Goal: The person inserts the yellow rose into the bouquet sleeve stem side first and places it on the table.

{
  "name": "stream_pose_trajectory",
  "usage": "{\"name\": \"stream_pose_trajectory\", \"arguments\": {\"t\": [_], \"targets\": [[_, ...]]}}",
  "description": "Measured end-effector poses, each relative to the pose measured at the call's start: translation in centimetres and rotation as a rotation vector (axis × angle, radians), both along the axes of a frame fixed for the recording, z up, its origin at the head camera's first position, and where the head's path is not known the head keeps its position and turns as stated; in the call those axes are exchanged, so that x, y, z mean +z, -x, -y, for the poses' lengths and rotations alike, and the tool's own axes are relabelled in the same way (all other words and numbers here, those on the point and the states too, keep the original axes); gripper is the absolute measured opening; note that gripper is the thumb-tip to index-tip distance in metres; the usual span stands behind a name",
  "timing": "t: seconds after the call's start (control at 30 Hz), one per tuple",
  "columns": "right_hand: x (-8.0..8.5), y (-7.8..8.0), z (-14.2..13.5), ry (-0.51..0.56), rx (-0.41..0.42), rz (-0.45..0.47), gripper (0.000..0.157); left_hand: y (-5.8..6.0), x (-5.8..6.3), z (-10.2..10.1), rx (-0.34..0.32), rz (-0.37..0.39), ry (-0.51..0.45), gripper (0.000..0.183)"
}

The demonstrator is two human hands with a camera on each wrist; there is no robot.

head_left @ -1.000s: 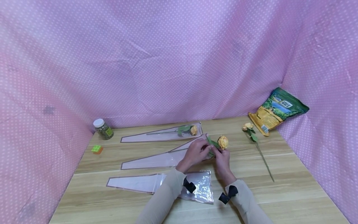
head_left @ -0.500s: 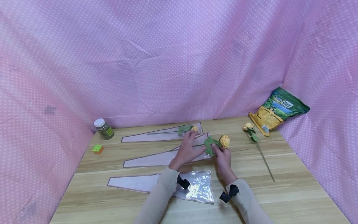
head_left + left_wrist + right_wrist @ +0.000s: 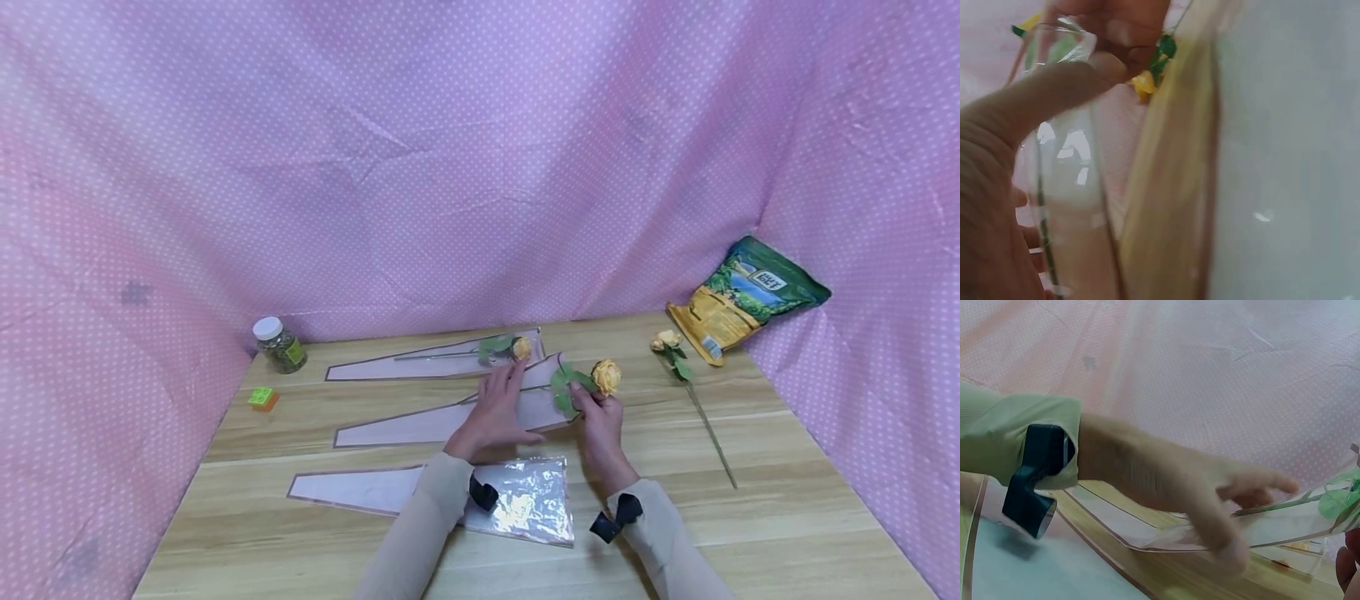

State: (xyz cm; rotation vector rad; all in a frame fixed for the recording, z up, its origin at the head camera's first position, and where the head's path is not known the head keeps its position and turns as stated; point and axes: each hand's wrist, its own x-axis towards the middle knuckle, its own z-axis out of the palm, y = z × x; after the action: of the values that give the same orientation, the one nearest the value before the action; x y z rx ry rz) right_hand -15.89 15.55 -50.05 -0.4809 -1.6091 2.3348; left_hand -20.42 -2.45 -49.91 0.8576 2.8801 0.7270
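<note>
A yellow rose (image 3: 606, 377) has its bloom outside the wide mouth of the middle clear sleeve (image 3: 405, 430), its stem running inside. My right hand (image 3: 602, 433) pinches the rose just below the bloom, at the sleeve's mouth; whether it grips the film too is hard to tell. My left hand (image 3: 492, 414) lies over the sleeve with fingers extended and thumb apart. In the right wrist view, that left hand (image 3: 1172, 478) is beside the green stem (image 3: 1307, 499), its thumb away from its fingers. Film and part of the stem show beyond the left thumb (image 3: 1054, 94) in the left wrist view.
Behind lies another sleeve (image 3: 360, 371) with a rose (image 3: 522, 347) in it. A flat sleeve (image 3: 352, 487) is in front. To the right are a loose rose (image 3: 666, 340) and a green-yellow bag (image 3: 742, 292). A jar (image 3: 281, 348) and toy blocks (image 3: 263, 399) stand left.
My left hand has let go near the sleeve's mouth and moved left, its fingers spreading. The rose and my right hand have shifted slightly right.
</note>
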Motion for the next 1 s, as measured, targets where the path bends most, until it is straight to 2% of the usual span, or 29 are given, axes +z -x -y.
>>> {"name": "stream_pose_trajectory", "arguments": {"t": [0.1, 0.23, 0.33, 0.4, 0.63, 0.93, 1.0], "targets": [[0.1, 0.0, 0.1, 0.016, 0.002, -0.002, 0.013, 0.0, -0.5, -0.3, 0.010, -0.015, 0.050, 0.138], [0.3, 0.1, 0.0, 0.008, 0.003, 0.013, 0.013, -0.1, -0.8, -0.5, 0.024, -0.027, 0.050, 0.131], [0.4, 0.1, -0.1, -0.020, 0.016, 0.029, 0.008, -0.1, -0.8, -0.6, 0.027, -0.035, 0.039, 0.127], [0.5, 0.2, -0.3, -0.023, 0.033, 0.038, 0.007, 0.0, -0.7, -0.6, 0.024, -0.039, 0.037, 0.126], [0.6, 0.2, -0.6, -0.019, 0.098, 0.043, 0.018, 0.1, -0.6, -0.6, 0.016, -0.054, 0.027, 0.126], [0.8, 0.0, -1.0, -0.089, 0.178, 0.076, 0.006, 0.2, -0.7, -0.5, 0.004, -0.076, 0.018, 0.123], [0.9, -0.1, -1.2, -0.096, 0.206, 0.074, 0.009, 0.2, -0.8, -0.5, 0.007, -0.073, 0.013, 0.122]]}}
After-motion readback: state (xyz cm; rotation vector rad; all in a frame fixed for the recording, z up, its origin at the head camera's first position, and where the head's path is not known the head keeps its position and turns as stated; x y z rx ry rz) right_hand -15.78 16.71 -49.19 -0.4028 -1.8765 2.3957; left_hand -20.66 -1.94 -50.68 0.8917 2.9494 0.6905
